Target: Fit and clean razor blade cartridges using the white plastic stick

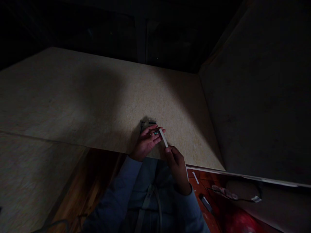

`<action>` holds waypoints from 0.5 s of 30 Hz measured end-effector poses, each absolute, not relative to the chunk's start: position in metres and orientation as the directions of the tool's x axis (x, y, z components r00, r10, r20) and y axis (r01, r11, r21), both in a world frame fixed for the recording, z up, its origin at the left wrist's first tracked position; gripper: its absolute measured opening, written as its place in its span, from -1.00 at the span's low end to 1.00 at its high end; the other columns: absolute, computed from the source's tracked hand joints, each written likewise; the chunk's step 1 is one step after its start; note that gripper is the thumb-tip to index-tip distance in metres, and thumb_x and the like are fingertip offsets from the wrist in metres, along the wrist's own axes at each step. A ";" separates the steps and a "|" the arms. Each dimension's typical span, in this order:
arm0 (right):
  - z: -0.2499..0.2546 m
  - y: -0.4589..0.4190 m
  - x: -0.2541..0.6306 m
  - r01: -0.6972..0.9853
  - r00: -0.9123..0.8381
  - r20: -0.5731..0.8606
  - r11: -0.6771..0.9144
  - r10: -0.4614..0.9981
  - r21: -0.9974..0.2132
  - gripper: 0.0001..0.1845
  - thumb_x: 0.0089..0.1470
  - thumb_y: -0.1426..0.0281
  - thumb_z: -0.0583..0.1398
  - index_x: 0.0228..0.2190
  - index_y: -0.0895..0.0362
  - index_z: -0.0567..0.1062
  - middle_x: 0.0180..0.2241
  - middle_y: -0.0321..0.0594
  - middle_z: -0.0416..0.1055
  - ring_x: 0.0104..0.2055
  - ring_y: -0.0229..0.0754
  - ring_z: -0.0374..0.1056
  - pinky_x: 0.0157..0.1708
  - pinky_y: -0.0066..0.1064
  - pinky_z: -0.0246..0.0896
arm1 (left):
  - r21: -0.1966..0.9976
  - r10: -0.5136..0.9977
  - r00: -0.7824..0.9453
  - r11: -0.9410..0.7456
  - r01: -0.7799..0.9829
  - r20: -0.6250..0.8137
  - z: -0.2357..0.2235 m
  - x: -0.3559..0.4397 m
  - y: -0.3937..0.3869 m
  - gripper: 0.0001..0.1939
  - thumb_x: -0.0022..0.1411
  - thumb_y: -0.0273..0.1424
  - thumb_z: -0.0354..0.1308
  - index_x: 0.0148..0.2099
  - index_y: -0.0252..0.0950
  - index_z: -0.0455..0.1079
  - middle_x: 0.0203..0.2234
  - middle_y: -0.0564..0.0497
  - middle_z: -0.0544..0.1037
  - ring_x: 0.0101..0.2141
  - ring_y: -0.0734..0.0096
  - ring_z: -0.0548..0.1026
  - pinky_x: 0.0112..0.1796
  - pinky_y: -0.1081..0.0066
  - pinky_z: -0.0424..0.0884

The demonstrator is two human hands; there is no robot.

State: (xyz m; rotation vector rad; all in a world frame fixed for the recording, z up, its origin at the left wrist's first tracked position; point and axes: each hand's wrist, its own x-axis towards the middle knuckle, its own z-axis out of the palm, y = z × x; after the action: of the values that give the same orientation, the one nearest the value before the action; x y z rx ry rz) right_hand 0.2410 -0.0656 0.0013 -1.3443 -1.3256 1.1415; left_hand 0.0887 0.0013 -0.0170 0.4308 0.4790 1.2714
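Above the table (184, 113), right hand (177, 161) gripping pale strip (164, 138), long axis slanting up-left toward left hand (147, 140).

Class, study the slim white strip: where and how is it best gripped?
Probably by its lower end, pinched across its narrow width from the near side, as the right hand does. The white strip is long and slim and slants up towards the left hand's fingers, which crowd its upper end.
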 end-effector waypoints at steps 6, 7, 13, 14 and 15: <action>0.000 -0.066 0.236 0.213 -0.056 -0.015 -0.002 0.998 -0.977 -0.54 0.37 0.05 0.08 -0.31 0.18 0.46 -0.48 -0.26 0.30 -0.45 -0.20 0.21 -0.45 -0.42 0.05 | 0.540 0.973 0.203 0.227 -0.810 -0.105 -0.016 0.090 0.001 -0.51 0.11 -0.37 0.46 0.05 -0.33 0.41 0.04 -0.23 0.52 0.19 -0.07 0.40 0.30 -0.07 0.15; 0.000 -0.066 0.236 0.226 -0.054 -0.017 -0.004 0.998 -0.974 -0.55 0.36 0.05 0.08 -0.30 0.18 0.47 -0.48 -0.26 0.31 -0.45 -0.19 0.21 -0.45 -0.42 0.04 | 0.536 0.975 0.196 0.221 -0.815 -0.105 -0.016 0.090 0.002 -0.52 0.11 -0.37 0.46 0.05 -0.33 0.42 0.04 -0.23 0.52 0.19 -0.07 0.40 0.29 -0.07 0.16; 0.005 -0.068 0.240 0.243 -0.051 -0.023 -0.010 0.998 -0.970 -0.55 0.35 0.05 0.09 -0.33 0.17 0.46 -0.48 -0.25 0.31 -0.46 -0.19 0.21 -0.46 -0.43 0.05 | 0.525 0.976 0.192 0.215 -0.823 -0.099 -0.018 0.091 0.002 -0.52 0.11 -0.40 0.46 0.05 -0.33 0.42 0.03 -0.22 0.51 0.22 -0.11 0.36 0.28 -0.10 0.18; 0.006 -0.068 0.241 0.241 -0.052 -0.019 -0.006 0.998 -0.971 -0.56 0.35 0.06 0.09 -0.33 0.17 0.46 -0.48 -0.26 0.30 -0.46 -0.19 0.21 -0.47 -0.43 0.05 | 0.525 0.976 0.192 0.216 -0.823 -0.100 -0.018 0.091 0.002 -0.52 0.11 -0.40 0.46 0.05 -0.32 0.42 0.03 -0.22 0.51 0.23 -0.11 0.35 0.28 -0.11 0.17; 0.006 -0.068 0.241 0.237 -0.052 -0.015 -0.002 0.999 -0.972 -0.56 0.35 0.06 0.10 -0.34 0.16 0.46 -0.49 -0.26 0.30 -0.46 -0.20 0.20 -0.47 -0.44 0.05 | 0.525 0.976 0.191 0.215 -0.823 -0.100 -0.019 0.091 0.002 -0.52 0.12 -0.39 0.45 0.05 -0.32 0.42 0.03 -0.22 0.50 0.24 -0.11 0.34 0.28 -0.11 0.17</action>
State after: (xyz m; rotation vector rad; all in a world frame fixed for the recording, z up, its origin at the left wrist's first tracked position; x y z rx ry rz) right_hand 0.2408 -0.0681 0.0060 -1.3641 -1.4207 1.1324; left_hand 0.0906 0.0024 -0.0185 0.3954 0.4620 1.3105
